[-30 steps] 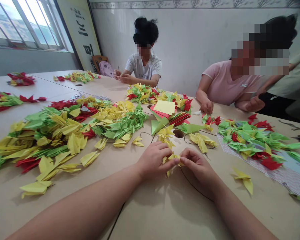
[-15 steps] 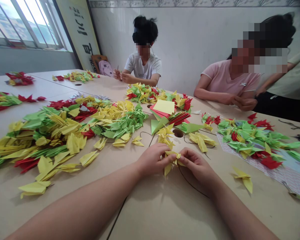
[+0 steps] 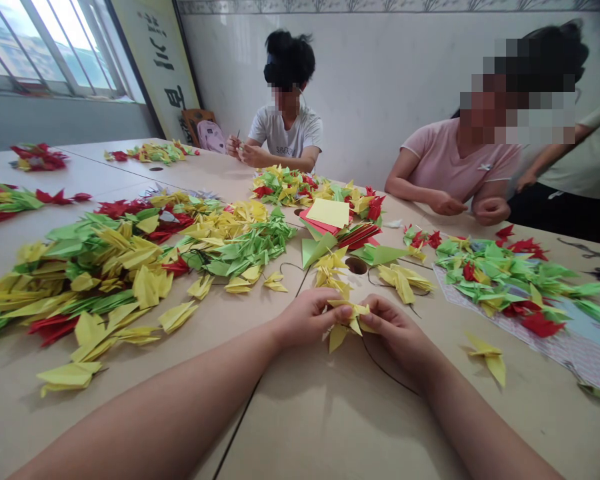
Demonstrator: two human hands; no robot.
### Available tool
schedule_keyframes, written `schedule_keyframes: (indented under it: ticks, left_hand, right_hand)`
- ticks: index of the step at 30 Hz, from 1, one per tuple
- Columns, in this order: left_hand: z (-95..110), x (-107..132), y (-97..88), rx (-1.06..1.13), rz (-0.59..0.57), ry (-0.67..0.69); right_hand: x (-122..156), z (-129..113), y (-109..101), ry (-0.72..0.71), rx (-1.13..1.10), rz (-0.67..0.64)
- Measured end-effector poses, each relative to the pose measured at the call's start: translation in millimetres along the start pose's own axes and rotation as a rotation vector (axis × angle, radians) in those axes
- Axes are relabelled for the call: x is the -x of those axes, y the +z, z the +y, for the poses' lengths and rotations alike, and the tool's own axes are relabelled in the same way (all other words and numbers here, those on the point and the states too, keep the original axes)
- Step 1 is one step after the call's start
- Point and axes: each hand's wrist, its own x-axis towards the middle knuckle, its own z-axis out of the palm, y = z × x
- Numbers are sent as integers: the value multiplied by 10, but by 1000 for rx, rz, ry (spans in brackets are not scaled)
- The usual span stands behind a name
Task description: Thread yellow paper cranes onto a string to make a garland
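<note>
Both of my hands meet over the tan table (image 3: 300, 427) and pinch one yellow folded paper crane (image 3: 344, 324) between them. My left hand (image 3: 307, 319) is closed on its left side, my right hand (image 3: 393, 331) on its right side. A thin dark thread (image 3: 380, 370) runs from under the crane across the table beneath my right wrist. A string of yellow cranes (image 3: 333, 270) lies just beyond my fingers, beside a round hole (image 3: 356, 267) in the table.
A big heap of yellow, green and red folded cranes (image 3: 110, 260) covers the left. A green and red heap (image 3: 505, 280) lies right, one loose yellow crane (image 3: 490, 357) near it. Square paper sheets (image 3: 329, 215) sit behind. Two people sit across, a third at the far right.
My hands have lifted and turned the yellow crane slightly, its wing now hanging lower left. The person in pink has drawn both hands together on the table.
</note>
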Motion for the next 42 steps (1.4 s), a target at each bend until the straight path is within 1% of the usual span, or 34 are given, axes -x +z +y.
schedule_keyframes:
  ticks: [6, 11, 15, 24, 33, 38, 42]
  left_hand:
    - [0, 8, 8, -10, 17, -16]
    - [-6, 11, 4, -18, -30, -79]
    - [-5, 9, 0, -6, -46, -49]
    - [-7, 9, 13, 3, 26, -37]
    - [-4, 10, 25, -32, 48, -12]
    - [-9, 10, 22, -53, 37, -22]
    - [-18, 2, 21, -68, -10, -64]
  right_hand:
    - [7, -8, -2, -6, 63, 3]
    - [11, -36, 21, 17, 145, -15]
    - [12, -48, 32, 22, 166, -13]
    - [9, -13, 19, 8, 120, 39]
    - [-3, 5, 16, 11, 90, 47]
    - [-3, 5, 13, 8, 99, 40]
    - [-3, -17, 25, 12, 108, 55]
